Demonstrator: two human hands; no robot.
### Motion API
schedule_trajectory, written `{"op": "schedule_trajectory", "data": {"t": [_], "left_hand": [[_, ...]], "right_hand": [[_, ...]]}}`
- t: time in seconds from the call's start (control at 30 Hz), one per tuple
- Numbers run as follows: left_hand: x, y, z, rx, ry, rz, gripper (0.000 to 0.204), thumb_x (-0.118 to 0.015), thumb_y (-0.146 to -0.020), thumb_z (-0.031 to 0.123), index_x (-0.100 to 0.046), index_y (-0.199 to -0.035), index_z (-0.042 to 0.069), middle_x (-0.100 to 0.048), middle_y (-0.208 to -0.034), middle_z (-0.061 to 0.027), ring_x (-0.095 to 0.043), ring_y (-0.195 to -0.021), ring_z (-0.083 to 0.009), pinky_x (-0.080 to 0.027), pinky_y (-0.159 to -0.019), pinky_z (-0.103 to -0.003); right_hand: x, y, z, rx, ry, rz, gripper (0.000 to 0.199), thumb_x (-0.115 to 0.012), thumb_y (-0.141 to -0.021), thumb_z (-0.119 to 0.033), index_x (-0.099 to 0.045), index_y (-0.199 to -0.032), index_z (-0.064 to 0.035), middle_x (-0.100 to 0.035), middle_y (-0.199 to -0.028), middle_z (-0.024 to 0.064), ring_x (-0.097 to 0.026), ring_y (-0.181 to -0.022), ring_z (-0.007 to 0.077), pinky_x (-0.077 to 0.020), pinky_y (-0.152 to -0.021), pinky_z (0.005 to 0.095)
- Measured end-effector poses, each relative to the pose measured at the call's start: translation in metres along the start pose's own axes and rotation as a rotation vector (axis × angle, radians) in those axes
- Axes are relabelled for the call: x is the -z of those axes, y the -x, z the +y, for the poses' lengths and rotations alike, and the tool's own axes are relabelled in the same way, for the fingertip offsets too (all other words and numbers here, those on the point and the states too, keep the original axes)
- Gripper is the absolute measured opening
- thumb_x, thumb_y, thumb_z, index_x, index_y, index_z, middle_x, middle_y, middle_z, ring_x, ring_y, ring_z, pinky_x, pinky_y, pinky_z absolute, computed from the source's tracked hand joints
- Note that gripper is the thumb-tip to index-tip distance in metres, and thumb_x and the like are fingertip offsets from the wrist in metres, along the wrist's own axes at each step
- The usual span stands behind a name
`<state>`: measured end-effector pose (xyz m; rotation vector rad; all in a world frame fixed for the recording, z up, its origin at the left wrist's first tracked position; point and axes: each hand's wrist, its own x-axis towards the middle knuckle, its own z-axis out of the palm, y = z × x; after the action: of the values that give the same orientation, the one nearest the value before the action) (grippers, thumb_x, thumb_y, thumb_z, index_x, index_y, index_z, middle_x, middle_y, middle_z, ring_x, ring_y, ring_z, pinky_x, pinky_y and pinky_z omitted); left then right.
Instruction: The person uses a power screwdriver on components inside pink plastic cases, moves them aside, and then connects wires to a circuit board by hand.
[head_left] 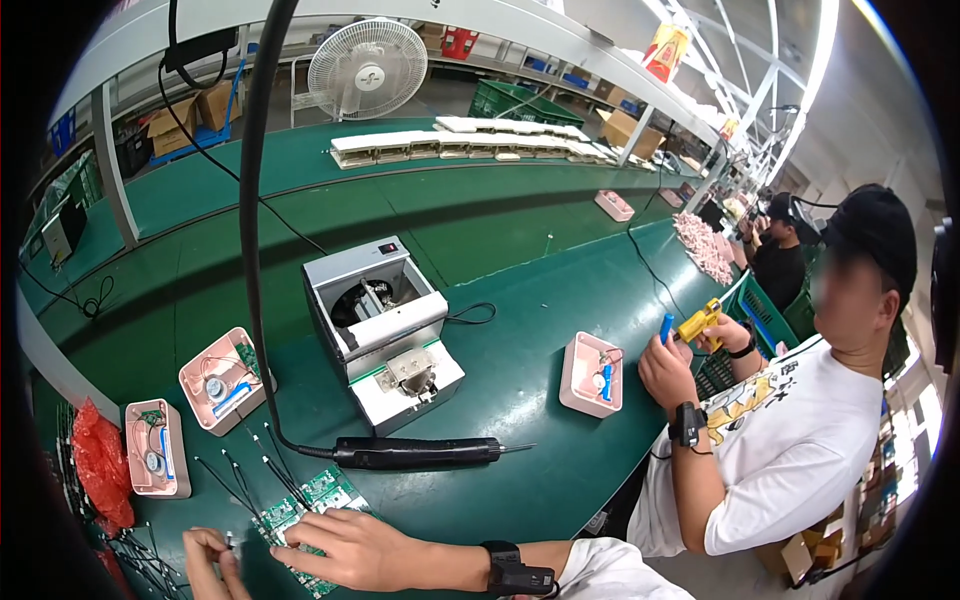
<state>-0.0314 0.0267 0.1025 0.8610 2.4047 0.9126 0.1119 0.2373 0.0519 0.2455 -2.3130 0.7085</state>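
Note:
At the lower edge, my right hand (345, 548) rests over a panel of green circuit boards (335, 488), its bent fingers closed on the panel. Thin black wires (232, 482) with pale tips stand up from the boards. Left of the panel, my left hand (208, 565) has its fingers curled in a pinch. Something small and pale shows at its fingertips, too small to name. Above the boards lies a black electric screwdriver (415, 452) with a thin bit, on a thick black cable.
A grey machine (375, 310) stands mid-bench. Pink cases with parts, including one case (592, 375) on the right, lie around. A red plastic bag (100, 465) and loose wires sit left. At right, a co-worker (780, 420) holds a yellow tool (698, 322) and a blue cylinder (666, 327).

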Motion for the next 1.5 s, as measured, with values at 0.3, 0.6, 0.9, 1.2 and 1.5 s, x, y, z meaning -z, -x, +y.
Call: {"op": "schedule_trajectory", "data": {"t": [0.3,0.6,0.9,1.2,1.5], "left_hand": [[-0.047,0.005,-0.017,-0.200,0.366,-0.093,0.013,-0.065,-0.103,0.003,-0.057,-0.113,0.004,-0.062,-0.094,-0.0054,-0.056,-0.084,-0.0126,-0.048,-0.075,-0.025],[-0.049,-0.002,-0.038,-0.228,0.369,0.166,0.008,-0.063,-0.101,-0.001,-0.063,-0.108,0.003,-0.064,-0.095,-0.0073,-0.060,-0.084,-0.0166,-0.049,-0.073,-0.028],[-0.038,0.000,0.011,-0.623,0.063,0.184,0.014,-0.068,-0.092,-0.007,-0.070,-0.104,0.001,-0.064,-0.091,-0.0174,-0.064,-0.079,-0.0327,-0.052,-0.071,-0.038],[-0.030,0.006,-0.005,-0.668,-0.020,0.064,0.032,-0.082,-0.084,0.004,-0.070,-0.114,0.003,-0.068,-0.099,-0.0194,-0.065,-0.087,-0.0386,-0.054,-0.078,-0.043],[-0.046,-0.008,-0.009,-0.765,-0.045,0.182,0.029,-0.084,-0.078,0.017,-0.075,-0.104,0.010,-0.060,-0.090,-0.0007,-0.056,-0.073,-0.0187,-0.048,-0.056,-0.030]], "right_hand": [[-0.008,0.007,0.004,0.072,0.004,-0.047,0.023,-0.065,-0.082,-0.012,-0.067,-0.101,0.0014,-0.064,-0.104,0.0114,-0.064,-0.093,0.0246,-0.0537,-0.076,0.0341],[-0.006,0.005,0.009,0.043,0.017,0.015,0.024,-0.066,-0.080,-0.009,-0.065,-0.101,0.0022,-0.058,-0.099,0.0104,-0.062,-0.093,0.0252,-0.0553,-0.073,0.0350],[-0.013,0.008,0.000,-0.161,-0.428,0.076,0.022,-0.073,-0.082,0.003,-0.068,-0.104,0.0004,-0.064,-0.099,0.0092,-0.065,-0.094,0.0270,-0.0562,-0.073,0.0357],[-0.008,0.003,0.000,-0.276,-0.663,0.026,0.014,-0.081,-0.086,0.000,-0.075,-0.099,0.0003,-0.071,-0.100,0.0087,-0.067,-0.090,0.0240,-0.0545,-0.074,0.0337],[0.024,-0.013,-0.008,-0.329,-0.415,-0.195,0.017,-0.083,-0.074,0.005,-0.075,-0.088,-0.0007,-0.072,-0.091,0.0096,-0.068,-0.076,0.0248,-0.0544,-0.068,0.0335]]}}
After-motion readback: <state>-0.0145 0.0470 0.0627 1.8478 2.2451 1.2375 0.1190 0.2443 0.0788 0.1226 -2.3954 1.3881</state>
